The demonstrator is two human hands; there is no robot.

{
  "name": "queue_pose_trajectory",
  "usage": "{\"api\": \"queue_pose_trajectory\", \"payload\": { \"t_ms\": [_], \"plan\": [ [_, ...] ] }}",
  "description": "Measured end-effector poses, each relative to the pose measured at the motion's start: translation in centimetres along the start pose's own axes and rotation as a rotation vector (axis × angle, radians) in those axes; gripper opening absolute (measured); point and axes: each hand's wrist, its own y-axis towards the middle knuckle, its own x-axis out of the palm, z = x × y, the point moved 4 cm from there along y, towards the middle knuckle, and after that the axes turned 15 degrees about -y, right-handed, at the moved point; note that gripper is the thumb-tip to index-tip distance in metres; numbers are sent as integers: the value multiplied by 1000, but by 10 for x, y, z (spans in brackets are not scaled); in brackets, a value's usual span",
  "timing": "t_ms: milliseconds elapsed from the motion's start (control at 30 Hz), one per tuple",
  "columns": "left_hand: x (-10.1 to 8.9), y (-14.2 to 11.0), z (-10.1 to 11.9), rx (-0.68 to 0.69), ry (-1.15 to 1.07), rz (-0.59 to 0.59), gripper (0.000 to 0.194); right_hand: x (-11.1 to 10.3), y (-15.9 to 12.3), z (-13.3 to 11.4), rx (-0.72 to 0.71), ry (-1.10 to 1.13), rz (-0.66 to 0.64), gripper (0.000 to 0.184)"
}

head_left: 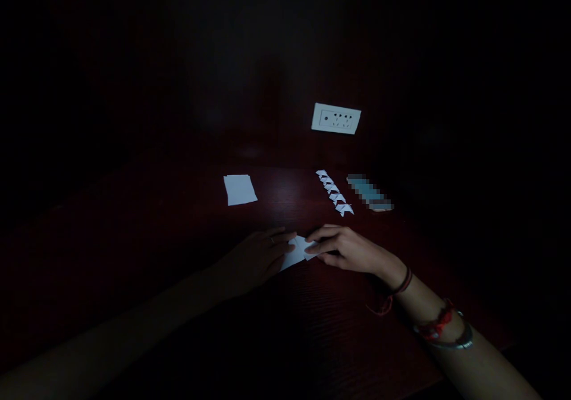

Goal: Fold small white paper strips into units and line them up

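A small white piece of paper, folded in part, lies on the dark red table between my two hands. My left hand presses its fingertips on the paper's left side; a ring shows on one finger. On the right side, my right hand grips the paper between thumb and fingers, covering that end. Bracelets circle my right wrist. Beyond my right hand, a row of several small folded white paper pieces runs away from me. A stack of white paper sheets rests farther back on the left.
A phone with a blurred-out screen lies to the right of the folded row. On the upright surface behind the table is a white power socket panel. The surroundings are very dark, and the table's edges barely show.
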Motion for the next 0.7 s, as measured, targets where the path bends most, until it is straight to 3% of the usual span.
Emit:
{"api": "queue_pose_trajectory", "payload": {
  "t_ms": [700],
  "plan": [
    [0, 2, 1, -19, -9, -53, 33, 0, 1, -2, -40, -72, -19, 33]
  ]
}}
